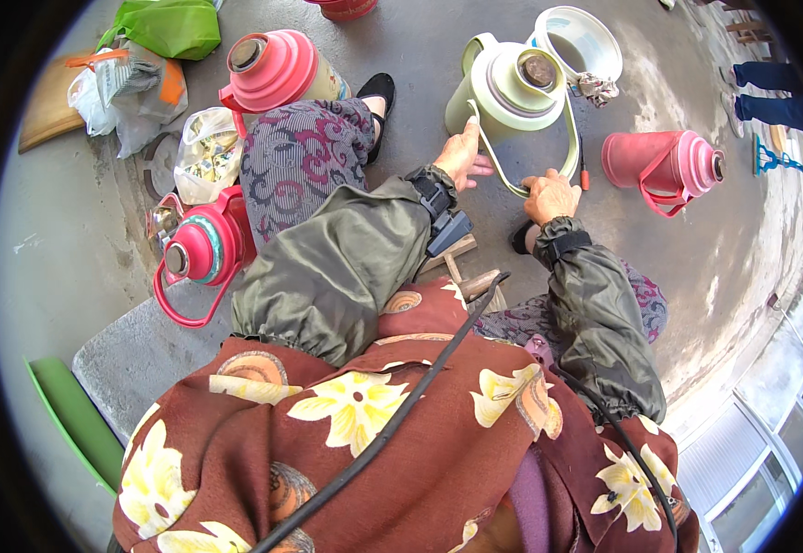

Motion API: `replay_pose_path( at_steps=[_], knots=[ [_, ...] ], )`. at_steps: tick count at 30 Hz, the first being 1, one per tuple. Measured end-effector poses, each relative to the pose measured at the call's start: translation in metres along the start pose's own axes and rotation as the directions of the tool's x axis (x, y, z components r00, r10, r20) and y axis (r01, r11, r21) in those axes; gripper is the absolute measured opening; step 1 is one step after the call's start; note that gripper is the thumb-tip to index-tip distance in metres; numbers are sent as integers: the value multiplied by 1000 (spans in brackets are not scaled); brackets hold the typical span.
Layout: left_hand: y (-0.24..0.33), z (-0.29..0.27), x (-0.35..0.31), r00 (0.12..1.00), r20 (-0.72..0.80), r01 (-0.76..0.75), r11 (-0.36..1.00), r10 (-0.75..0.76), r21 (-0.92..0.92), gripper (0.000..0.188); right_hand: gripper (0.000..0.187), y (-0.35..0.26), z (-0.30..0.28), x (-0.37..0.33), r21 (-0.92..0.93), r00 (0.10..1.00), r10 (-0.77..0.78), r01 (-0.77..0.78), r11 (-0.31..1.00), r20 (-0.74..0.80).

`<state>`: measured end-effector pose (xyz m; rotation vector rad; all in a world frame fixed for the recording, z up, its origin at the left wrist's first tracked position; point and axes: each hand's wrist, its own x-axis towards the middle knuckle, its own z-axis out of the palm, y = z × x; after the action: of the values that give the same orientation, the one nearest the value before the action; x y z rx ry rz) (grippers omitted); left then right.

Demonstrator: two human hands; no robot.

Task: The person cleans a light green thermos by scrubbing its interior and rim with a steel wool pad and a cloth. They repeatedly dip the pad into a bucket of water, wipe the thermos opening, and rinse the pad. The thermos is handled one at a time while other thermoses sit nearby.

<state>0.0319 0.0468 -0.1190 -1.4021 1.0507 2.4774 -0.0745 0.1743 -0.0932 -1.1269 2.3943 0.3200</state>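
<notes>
A pale green thermos flask (486, 106) with a brown stopper stands upright on the floor in front of me. Its carrying handle (571, 152) is swung down toward me. My right hand (551, 196) is closed on the near part of that handle. Beside the handle's left arm is my left hand (461, 158), fingers stretched and apart, one fingertip at or touching the handle. Just right of the flask lies a thin tool with a red grip (585, 177), perhaps a screwdriver.
A white bucket (615, 46) of liquid, with a rag (597, 89) against it, stands behind the flask. One pink thermos (641, 158) lies at right; two others, a far one (277, 60) and a near one (206, 241), are at left. Bags (134, 92) lie far left.
</notes>
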Motion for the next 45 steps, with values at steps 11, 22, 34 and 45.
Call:
replay_pose_path(
  at_steps=[11,22,34,45],
  knots=[
    [-6,6,15,992,-91,-84,996,83,-11,32,22,1,-4,0,-401,997,64,-72,913,-33],
    [-6,6,17,986,-149,-72,996,79,56,35,24,11,5,0,-64,989,-149,149,987,-7],
    [-6,17,11,988,-137,-78,996,72,-46,33,15,27,-13,-8,-467,980,-197,158,870,-36],
    [1,8,1,999,41,4,997,-1,-72,37,30,27,-34,-26,-127,972,-236,232,964,-17]
  ],
)
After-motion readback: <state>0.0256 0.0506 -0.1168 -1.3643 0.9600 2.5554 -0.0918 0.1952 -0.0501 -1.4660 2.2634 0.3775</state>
